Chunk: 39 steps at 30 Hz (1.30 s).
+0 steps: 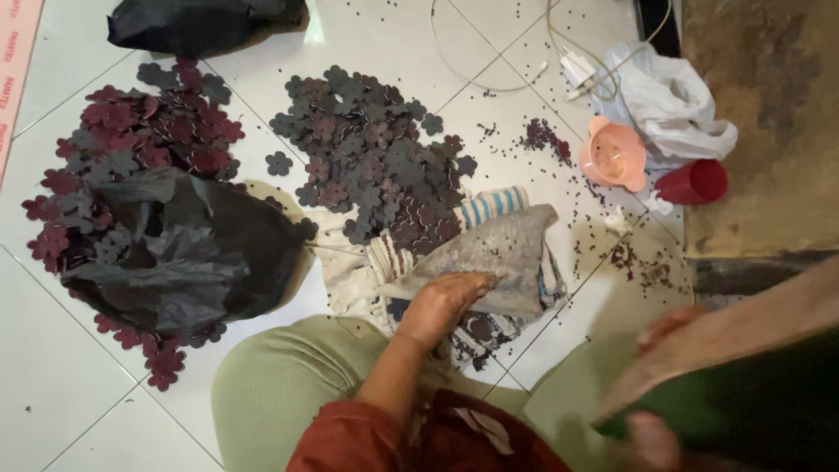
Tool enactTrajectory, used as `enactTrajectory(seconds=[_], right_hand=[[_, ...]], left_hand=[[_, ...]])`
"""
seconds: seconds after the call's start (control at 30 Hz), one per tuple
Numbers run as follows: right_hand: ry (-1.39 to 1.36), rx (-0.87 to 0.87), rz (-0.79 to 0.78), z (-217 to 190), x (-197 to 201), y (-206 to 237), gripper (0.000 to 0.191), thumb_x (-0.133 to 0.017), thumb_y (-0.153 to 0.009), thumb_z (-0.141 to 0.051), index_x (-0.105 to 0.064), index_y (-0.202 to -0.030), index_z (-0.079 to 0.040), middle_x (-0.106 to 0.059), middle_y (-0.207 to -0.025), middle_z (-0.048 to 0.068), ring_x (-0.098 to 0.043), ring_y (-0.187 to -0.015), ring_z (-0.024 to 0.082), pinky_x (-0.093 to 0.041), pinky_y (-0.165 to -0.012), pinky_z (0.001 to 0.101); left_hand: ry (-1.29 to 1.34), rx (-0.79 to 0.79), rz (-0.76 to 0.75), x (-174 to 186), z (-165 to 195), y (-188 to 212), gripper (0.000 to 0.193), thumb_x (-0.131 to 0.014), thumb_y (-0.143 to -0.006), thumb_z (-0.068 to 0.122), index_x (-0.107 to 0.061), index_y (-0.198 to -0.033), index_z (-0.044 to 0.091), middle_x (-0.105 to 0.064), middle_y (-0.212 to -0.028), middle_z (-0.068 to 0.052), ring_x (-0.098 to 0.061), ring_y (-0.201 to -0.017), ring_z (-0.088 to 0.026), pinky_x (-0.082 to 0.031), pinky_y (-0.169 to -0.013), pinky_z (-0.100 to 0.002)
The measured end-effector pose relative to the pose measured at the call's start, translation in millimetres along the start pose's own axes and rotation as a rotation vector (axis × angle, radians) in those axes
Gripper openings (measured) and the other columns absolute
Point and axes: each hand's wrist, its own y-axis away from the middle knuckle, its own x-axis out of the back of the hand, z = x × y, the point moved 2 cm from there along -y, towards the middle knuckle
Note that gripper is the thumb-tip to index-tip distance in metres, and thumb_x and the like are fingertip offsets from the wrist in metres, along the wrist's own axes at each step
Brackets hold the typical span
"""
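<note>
White floor tiles (542, 52): left hand (441, 306) presses grey cloth (498, 253).

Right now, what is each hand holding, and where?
Left hand rests on the grey cloth, grip unclear. Right hand, blurred, holds a dark green sheet by its edge.

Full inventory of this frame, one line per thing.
flower cutouts: two heaps, maroon and grey, floor centre and left
plastic bags: two, black, left and top
round bits: many, dark, scattered right
bowl: one, pink, upper right
cup: one, red, beside bowl
white bag: one, upper right
charger cable: one, white, top
cloth: one, grey, centre
green sheet: one, lower right
left hand: on cloth
right hand: blurred, on green sheet
</note>
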Motion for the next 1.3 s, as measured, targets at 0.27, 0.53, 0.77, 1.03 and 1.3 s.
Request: enactTrajectory(seconds=[0.27,0.53,0.77,1.03,1.3], right_hand=[[0.436,-0.358,-0.342,19,-39,-9,0.088,-0.087,-0.069,-0.044,-0.048,-0.136,-0.003,-0.06,-0.127,0.024,-0.061,-0.119,0.04,-0.049,-0.098,0.0467],[-0.091,-0.143,-0.016,-10,24,-18,0.09,-0.083,-0.07,-0.029,-0.045,-0.145,0.002,-0.053,-0.143,0.018,-0.051,-0.132,0.031,-0.034,-0.115,0.047],[0.084,0.117,-0.196,-45,4,-52,0.076,-0.076,-0.074,-0.036,-0.048,-0.141,-0.015,-0.056,-0.129,0.008,-0.053,-0.127,0.026,-0.041,-0.109,0.0442],[0.092,-0.548,-0.225,33,-46,-26,0.095,-0.082,-0.071,-0.037,-0.038,-0.147,-0.001,-0.061,-0.128,0.026,-0.063,-0.114,0.041,-0.049,-0.095,0.0466],[0.419,-0.032,-0.093,31,-76,-64,0.091,-0.084,-0.073,-0.032,-0.042,-0.144,0.005,-0.053,-0.136,0.031,-0.05,-0.125,0.046,-0.041,-0.104,0.0559]], left_hand=[[-0.092,-0.032,-0.02,8,9,-7,0.016,-0.066,-0.088,0.004,-0.068,-0.105,0.005,-0.074,-0.108,-0.015,-0.071,-0.104,-0.034,-0.057,-0.093,-0.041],[-0.046,-0.009,0.03,7,13,-10,0.024,-0.064,-0.094,0.006,-0.072,-0.117,0.006,-0.075,-0.118,-0.014,-0.071,-0.111,-0.031,-0.056,-0.097,-0.039],[-0.04,0.003,0.018,10,9,-11,0.023,-0.067,-0.095,0.008,-0.071,-0.117,0.005,-0.074,-0.118,-0.015,-0.07,-0.112,-0.033,-0.056,-0.097,-0.04],[0.021,0.039,0.003,12,18,-15,0.019,-0.067,-0.096,0.01,-0.073,-0.114,0.006,-0.075,-0.116,-0.014,-0.072,-0.106,-0.033,-0.057,-0.093,-0.039],[0.088,0.336,0.038,16,19,-10,0.02,-0.07,-0.095,0.017,-0.077,-0.11,0.005,-0.077,-0.104,-0.014,-0.074,-0.09,-0.028,-0.058,-0.079,-0.035]])
